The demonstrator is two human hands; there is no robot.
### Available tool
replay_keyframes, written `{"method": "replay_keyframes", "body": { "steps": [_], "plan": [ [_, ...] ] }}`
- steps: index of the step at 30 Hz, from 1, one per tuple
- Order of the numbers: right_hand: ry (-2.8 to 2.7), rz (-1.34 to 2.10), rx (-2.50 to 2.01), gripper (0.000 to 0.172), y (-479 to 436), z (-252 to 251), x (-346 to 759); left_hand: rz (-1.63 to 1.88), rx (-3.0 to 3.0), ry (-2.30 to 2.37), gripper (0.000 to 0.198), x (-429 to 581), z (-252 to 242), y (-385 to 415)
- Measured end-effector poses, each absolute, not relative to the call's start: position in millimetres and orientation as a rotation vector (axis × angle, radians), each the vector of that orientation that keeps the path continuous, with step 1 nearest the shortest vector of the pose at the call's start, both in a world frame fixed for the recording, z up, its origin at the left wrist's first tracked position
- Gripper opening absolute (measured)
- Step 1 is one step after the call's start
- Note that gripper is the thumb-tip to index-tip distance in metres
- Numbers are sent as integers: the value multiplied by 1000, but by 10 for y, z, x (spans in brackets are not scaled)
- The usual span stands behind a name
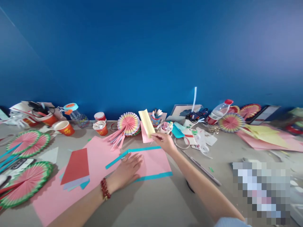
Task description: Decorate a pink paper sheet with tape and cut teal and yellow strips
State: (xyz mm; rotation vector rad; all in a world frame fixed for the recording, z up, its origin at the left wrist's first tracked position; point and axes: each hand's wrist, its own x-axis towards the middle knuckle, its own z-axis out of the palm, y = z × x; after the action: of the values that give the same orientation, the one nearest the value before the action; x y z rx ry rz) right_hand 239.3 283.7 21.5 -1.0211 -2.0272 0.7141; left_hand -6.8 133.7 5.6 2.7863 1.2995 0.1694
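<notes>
My right hand (164, 141) pinches the lower end of a yellow paper strip (146, 123), raised above the table with lengthwise creases. My left hand (127, 165), with a dark red bead bracelet (105, 189) at the wrist, lies flat with fingers stretched on a pink paper rectangle (155, 160). Blue bands (156, 176) run along that rectangle's near and far edges. Another blue strip (115, 160) slants out beside the left hand. Under the left forearm spreads a large pink sheet (94, 157), bearing a stack of smaller papers with a red one (77, 165) on top.
Pleated round paper fans lie at the left (30, 179), back middle (129, 124) and right (231, 122). Paper cups (64, 128), a plastic bottle (220, 112) and yellow sheets (267, 137) line the back. A slim pen-like tool (205, 168) lies right of my right forearm. A blue wall (151, 56) rises behind.
</notes>
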Motion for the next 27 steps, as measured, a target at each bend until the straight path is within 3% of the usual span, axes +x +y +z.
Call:
{"method": "replay_keyframes", "body": {
  "steps": [9, 16, 27],
  "plan": [
    [-1926, 617, -1079, 29, 2760, 174, 2556, 652, 2428, 1317, 39, 50, 353, 1800],
    [-2056, 681, -1050, 37, 2520, 209, 2656, 436, 2486, 1187, 22, 4, 467, 1866],
    [-2559, 593, -1143, 67, 2040, 120, 2741, 338, 2545, 1106, 27, -135, 339, 1460]
  ]
}}
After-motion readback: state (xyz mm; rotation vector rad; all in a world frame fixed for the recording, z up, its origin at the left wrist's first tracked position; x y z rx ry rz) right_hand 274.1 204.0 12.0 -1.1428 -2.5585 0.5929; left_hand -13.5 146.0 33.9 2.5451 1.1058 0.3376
